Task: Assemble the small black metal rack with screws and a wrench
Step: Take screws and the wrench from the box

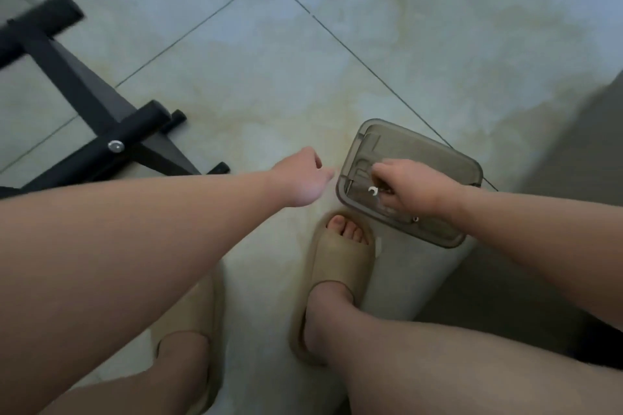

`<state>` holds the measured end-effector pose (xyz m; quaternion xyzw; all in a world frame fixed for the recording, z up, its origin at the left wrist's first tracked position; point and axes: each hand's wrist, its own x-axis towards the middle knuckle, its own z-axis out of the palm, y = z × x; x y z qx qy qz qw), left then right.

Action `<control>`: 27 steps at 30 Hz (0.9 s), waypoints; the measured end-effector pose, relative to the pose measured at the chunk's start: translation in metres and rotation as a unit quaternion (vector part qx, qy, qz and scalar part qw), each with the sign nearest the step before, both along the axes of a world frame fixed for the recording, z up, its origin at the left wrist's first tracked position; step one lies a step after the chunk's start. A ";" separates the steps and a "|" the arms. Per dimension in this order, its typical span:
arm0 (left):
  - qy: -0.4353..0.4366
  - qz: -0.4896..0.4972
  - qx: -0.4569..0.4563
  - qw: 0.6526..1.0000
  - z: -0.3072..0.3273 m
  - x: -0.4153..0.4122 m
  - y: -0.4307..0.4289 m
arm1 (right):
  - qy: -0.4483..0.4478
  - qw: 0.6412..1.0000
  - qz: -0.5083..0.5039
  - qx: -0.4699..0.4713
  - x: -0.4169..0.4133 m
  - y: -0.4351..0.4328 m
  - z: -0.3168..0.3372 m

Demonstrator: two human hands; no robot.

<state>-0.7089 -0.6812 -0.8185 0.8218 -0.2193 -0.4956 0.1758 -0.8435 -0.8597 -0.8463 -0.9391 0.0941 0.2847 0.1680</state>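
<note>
The black metal rack (84, 104) lies on the tiled floor at the left, its tubes joined by a silver bolt head (115, 146). My right hand (409, 189) grips a small silver wrench (372, 191) over a smoky translucent lid (421, 152) on a pale bin. A small silver screw or nut (415, 219) lies on the lid near its front edge. My left hand (301, 177) hovers between the rack and the bin with its fingers curled, and I see nothing in it.
Both my feet wear beige slides; the right one (337, 266) stands just in front of the bin (414, 283). A dark grey shape (573, 178) fills the right edge. Pale floor tiles (337, 44) stretch beyond the hands.
</note>
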 end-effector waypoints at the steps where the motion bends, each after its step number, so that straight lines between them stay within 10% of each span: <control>1: 0.000 -0.022 0.017 1.000 0.014 0.004 0.004 | -0.015 1.000 0.000 0.003 0.005 0.003 0.019; 5: 0.027 -0.019 0.045 0.998 0.081 0.021 0.024 | -0.107 0.994 -0.013 -0.006 0.030 0.031 0.102; 8: 0.054 0.161 -0.036 0.985 0.129 0.026 0.050 | -0.171 0.985 0.001 -0.011 0.048 0.062 0.167; 19: 0.294 0.458 -0.268 0.795 0.241 0.008 0.171 | -0.307 0.946 0.025 0.102 0.063 0.226 0.287; 27: 0.180 0.520 -0.173 0.817 0.232 0.016 0.226 | -0.303 0.938 -0.025 0.169 0.084 0.257 0.283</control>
